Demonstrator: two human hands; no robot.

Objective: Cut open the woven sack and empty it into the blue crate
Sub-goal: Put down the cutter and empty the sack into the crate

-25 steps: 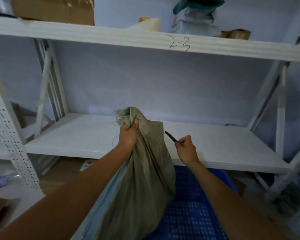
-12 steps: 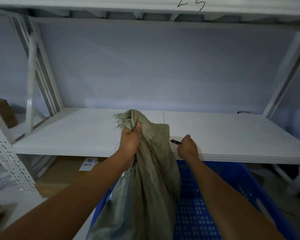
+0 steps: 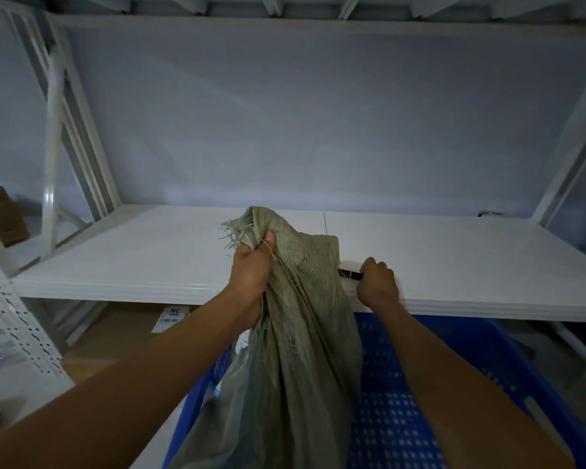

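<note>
A grey-green woven sack (image 3: 298,350) hangs upright over the blue crate (image 3: 420,384), its lower part inside the crate. My left hand (image 3: 251,269) is shut on the sack's bunched, frayed top. My right hand (image 3: 378,284) is to the right of the sack's upper edge and is shut on a small dark blade (image 3: 349,274). The blade tip points left and meets the sack's right side; the contact point is hard to make out.
A white shelf board (image 3: 149,258) runs across just behind the sack, with white uprights (image 3: 53,157) on the left and right. Cardboard boxes (image 3: 122,336) with a label lie on the floor under the shelf. A perforated white post (image 3: 11,309) stands at the left.
The view has dipped, showing more of the crate. My right hand has brought the blade leftward until it meets the sack's side. My left hand keeps its hold on the top.
</note>
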